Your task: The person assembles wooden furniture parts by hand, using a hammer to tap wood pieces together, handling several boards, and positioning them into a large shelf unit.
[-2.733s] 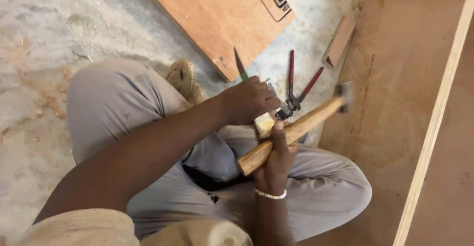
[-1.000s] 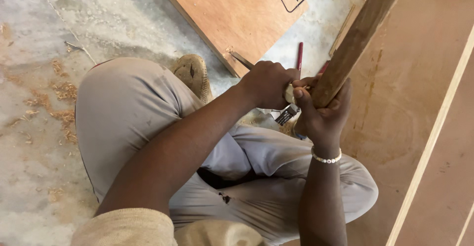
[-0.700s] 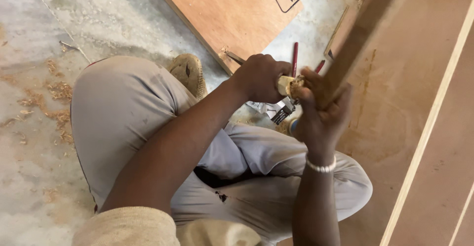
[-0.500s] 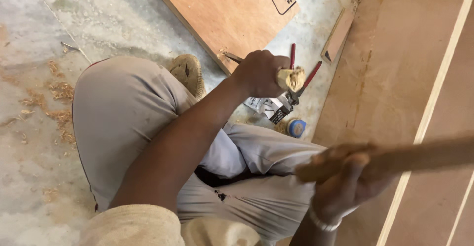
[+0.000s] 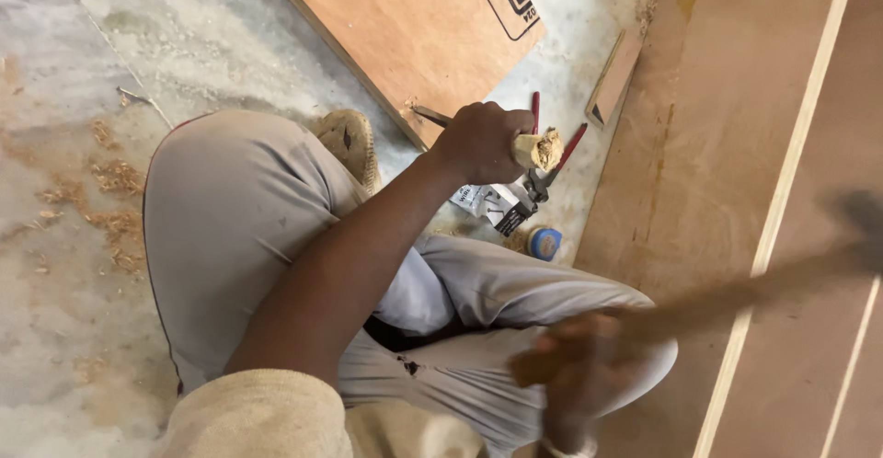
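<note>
**Left hand on the chisel, right hand a blur with the hammer**

Starting at the left of my view, I see wood shavings (image 5: pixel 110 182) scattered on the grey concrete floor (image 5: pixel 184 35). Next comes my bent knee in grey trousers (image 5: pixel 239 237), with a worn sandal (image 5: pixel 349 145) just past it. Above that, a plywood sheet (image 5: pixel 405 35) lies flat on the floor, its corner pointing toward me.

My left hand (image 5: pixel 480 141) sits near that corner, fingers wrapped tight around a chisel (image 5: pixel 538 148). Only the frayed wooden butt of its handle shows past the fist on one side, and a bit of the metal blade sticks out the other side, toward the plywood edge. Just beyond the hand, red-handled pliers (image 5: pixel 552 159) lie on the floor, with a printed paper wrapper (image 5: pixel 483 202) beside them and a small blue cap (image 5: pixel 544 243) a little nearer to me. A short wood offcut (image 5: pixel 614 76) rests farther up, at the edge of a big brown board (image 5: pixel 699 145).

My right hand (image 5: pixel 570 375) is low in the view, over my lap and well apart from the chisel. It is heavily blurred; it appears closed on the hammer (image 5: pixel 763 279), whose handle streaks out to the right over the board, its head a dark smear near the frame edge. A pale wood strip (image 5: pixel 782 210) runs along the board.
</note>
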